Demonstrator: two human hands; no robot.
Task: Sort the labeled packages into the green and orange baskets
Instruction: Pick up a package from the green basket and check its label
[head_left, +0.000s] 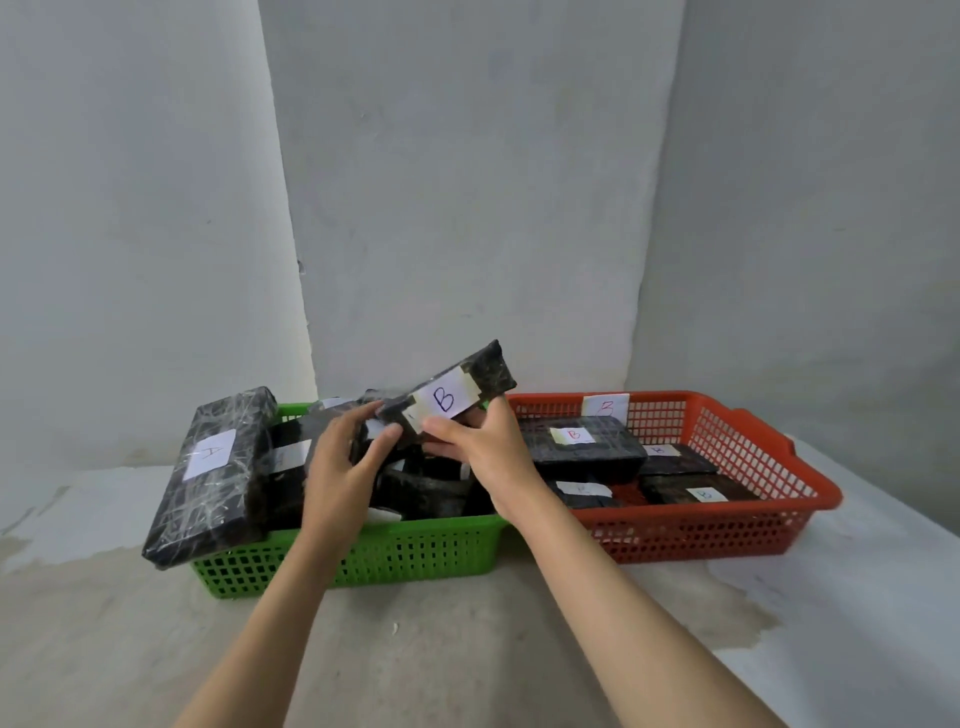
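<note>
A black wrapped package with a white label marked B (457, 389) is lifted above the green basket (405, 551), tilted up to the right. My right hand (478, 447) grips it from below, thumb on its near edge. My left hand (345, 457) holds its left end with thumb and fingers. The green basket holds several black packages; a large one labelled A (213, 467) leans over its left rim. The orange basket (727, 525) to the right holds several packages labelled B (582, 441).
A paper tag marked B (605, 406) hangs on the orange basket's back rim. Both baskets stand side by side on a grey concrete floor against a grey wall. Lighter floor lies to the right of the orange basket.
</note>
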